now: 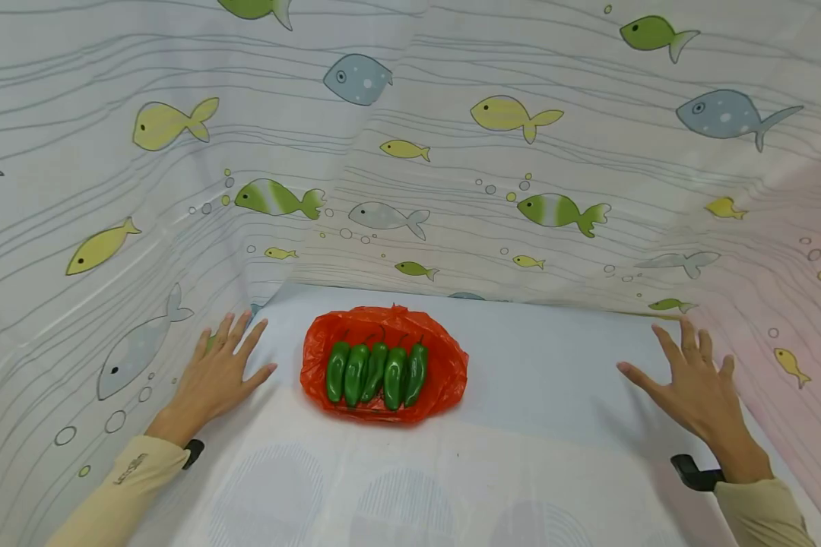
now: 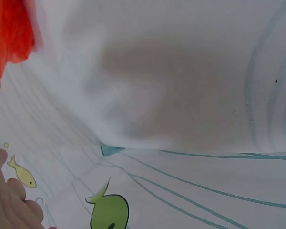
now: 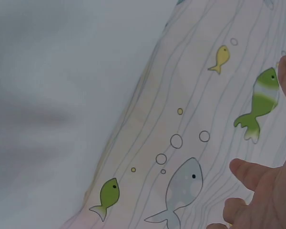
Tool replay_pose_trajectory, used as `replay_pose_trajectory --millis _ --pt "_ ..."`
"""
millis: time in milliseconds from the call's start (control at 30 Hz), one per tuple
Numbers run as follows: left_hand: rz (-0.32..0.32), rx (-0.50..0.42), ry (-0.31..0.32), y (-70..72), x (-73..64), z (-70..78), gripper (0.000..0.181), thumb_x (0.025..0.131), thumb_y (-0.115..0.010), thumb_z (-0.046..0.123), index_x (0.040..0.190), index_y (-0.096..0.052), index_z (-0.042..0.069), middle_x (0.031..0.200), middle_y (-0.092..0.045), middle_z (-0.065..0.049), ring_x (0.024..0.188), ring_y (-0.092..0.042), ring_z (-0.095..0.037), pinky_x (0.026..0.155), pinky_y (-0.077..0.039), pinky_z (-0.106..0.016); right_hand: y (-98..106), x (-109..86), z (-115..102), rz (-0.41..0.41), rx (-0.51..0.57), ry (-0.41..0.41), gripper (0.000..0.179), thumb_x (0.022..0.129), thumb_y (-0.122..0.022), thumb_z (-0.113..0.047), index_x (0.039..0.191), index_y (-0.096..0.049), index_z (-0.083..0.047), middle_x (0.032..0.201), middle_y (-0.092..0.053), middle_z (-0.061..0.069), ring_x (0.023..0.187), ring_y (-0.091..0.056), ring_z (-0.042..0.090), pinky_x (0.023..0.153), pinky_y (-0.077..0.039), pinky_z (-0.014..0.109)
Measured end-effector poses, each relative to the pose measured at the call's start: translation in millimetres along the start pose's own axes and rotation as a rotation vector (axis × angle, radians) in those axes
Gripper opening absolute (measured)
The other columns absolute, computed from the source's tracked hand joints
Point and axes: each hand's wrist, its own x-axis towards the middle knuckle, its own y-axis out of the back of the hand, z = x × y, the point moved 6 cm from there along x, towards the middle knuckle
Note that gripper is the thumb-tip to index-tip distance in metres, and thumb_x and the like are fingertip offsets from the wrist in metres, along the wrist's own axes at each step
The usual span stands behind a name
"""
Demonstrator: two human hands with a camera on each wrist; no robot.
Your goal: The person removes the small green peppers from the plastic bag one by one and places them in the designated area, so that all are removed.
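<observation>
Several green chili peppers [image 1: 376, 376] lie side by side in a red plastic bag [image 1: 451, 380] whose edges are spread around them, left of the middle in the head view. To the left of the bag, my left hand [image 1: 212, 380] is held with its fingers spread and nothing in it. My right hand [image 1: 694, 387], far from the bag on the right side, also has spread fingers and holds nothing. The left wrist view catches a corner of the red bag [image 2: 16, 33] and part of the left hand [image 2: 9, 200]. Fingers of the right hand [image 3: 267, 195] show in the right wrist view.
A white table surface [image 1: 534, 380] carries the bag. Fish-printed cloth walls [image 1: 451, 182] rise at the back and on both sides, close beside each hand. Black straps [image 1: 698, 475] with wrist cameras sit at the cream sleeves [image 1: 759, 509].
</observation>
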Motion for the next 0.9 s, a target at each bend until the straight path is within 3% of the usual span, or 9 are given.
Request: replay_pose_trajectory --millis 167,267,300,400,467,533,667,733,900 --pt "-0.016 -0.005 -0.004 -3.5 0.6 1.1 0.084 0.100 -0.059 0.054 0.164 -0.024 0.013 0.168 -0.015 -0.022 0.153 -0.014 -0.046 0.119 -0.006 -0.067 -2.2 -1.7 -0.8 0.003 0.013 -0.003 0.100 0.094 -0.061 -0.063 0.165 -0.015 -0.009 0.168 0.014 0.022 0.149 0.011 0.055 0.104 0.010 0.081" --pt "-0.027 -0.032 0.001 -4.7 1.6 2.8 0.082 0.101 -0.058 0.053 0.164 -0.024 0.012 0.167 -0.019 -0.025 0.152 -0.016 -0.046 0.118 -0.009 -0.067 -3.0 -1.5 -2.7 -0.001 0.056 -0.018 0.098 0.096 -0.061 -0.060 0.164 -0.016 -0.006 0.167 0.005 0.028 0.147 0.000 0.061 0.105 0.008 0.081" --pt "-0.029 -0.054 0.003 -4.7 2.5 4.1 0.081 0.101 -0.058 0.052 0.163 -0.025 0.012 0.166 -0.021 -0.026 0.152 -0.018 -0.047 0.117 -0.011 -0.068 -3.2 -1.4 -3.5 -0.006 0.076 -0.026 0.096 0.097 -0.061 -0.059 0.164 -0.017 -0.005 0.166 -0.001 0.031 0.145 -0.008 0.063 0.106 0.004 0.082" --pt "-0.034 -0.154 0.019 -4.1 5.1 7.9 0.076 0.102 -0.059 0.047 0.161 -0.032 0.008 0.162 -0.028 -0.029 0.148 -0.026 -0.050 0.113 -0.020 -0.070 -4.0 -1.1 -8.0 -0.011 0.120 -0.056 0.091 0.098 -0.061 -0.056 0.161 -0.025 -0.001 0.153 -0.031 0.041 0.113 -0.054 0.059 0.098 -0.035 0.075" --pt "-0.037 -0.254 0.038 -4.0 7.1 10.8 0.070 0.103 -0.060 0.044 0.158 -0.037 0.006 0.159 -0.034 -0.029 0.143 -0.035 -0.051 0.111 -0.027 -0.069 -4.3 -1.1 -11.9 -0.008 0.143 -0.070 0.086 0.099 -0.062 -0.054 0.157 -0.033 0.000 0.140 -0.046 0.043 0.089 -0.061 0.050 0.078 -0.049 0.065" --pt "-0.037 -0.356 0.060 -4.6 9.1 13.5 0.065 0.104 -0.061 0.040 0.155 -0.042 0.005 0.154 -0.042 -0.028 0.136 -0.044 -0.050 0.107 -0.035 -0.067 -5.0 -0.7 -15.9 0.000 0.157 -0.080 0.081 0.099 -0.063 -0.054 0.154 -0.040 0.000 0.132 -0.053 0.042 0.078 -0.061 0.045 0.063 -0.049 0.056" --pt "-0.047 -0.545 0.116 -7.6 12.6 19.1 0.057 0.103 -0.064 0.034 0.152 -0.047 0.009 0.141 -0.058 -0.025 0.117 -0.063 -0.045 0.095 -0.050 -0.060 -9.0 0.8 -23.6 -0.005 0.217 -0.084 0.074 0.099 -0.063 -0.053 0.148 -0.048 0.000 0.138 -0.054 0.036 0.106 -0.061 0.056 0.073 -0.051 0.063" --pt "-0.062 -0.632 0.148 -9.8 14.0 22.0 0.056 0.102 -0.066 0.032 0.151 -0.048 0.011 0.138 -0.060 -0.025 0.111 -0.066 -0.041 0.091 -0.053 -0.057 -12.7 1.9 -26.9 -0.016 0.254 -0.085 0.072 0.100 -0.063 -0.053 0.147 -0.050 -0.001 0.140 -0.055 0.032 0.111 -0.060 0.054 0.075 -0.052 0.063" --pt "-0.133 -0.834 0.219 -18.5 17.1 29.0 0.059 0.102 -0.067 0.035 0.153 -0.045 0.017 0.145 -0.055 -0.021 0.121 -0.061 -0.035 0.100 -0.049 -0.056 -20.6 4.4 -35.6 -0.024 0.316 -0.077 0.067 0.099 -0.064 -0.052 0.145 -0.054 -0.004 0.139 -0.059 0.026 0.113 -0.063 0.047 0.076 -0.055 0.058"
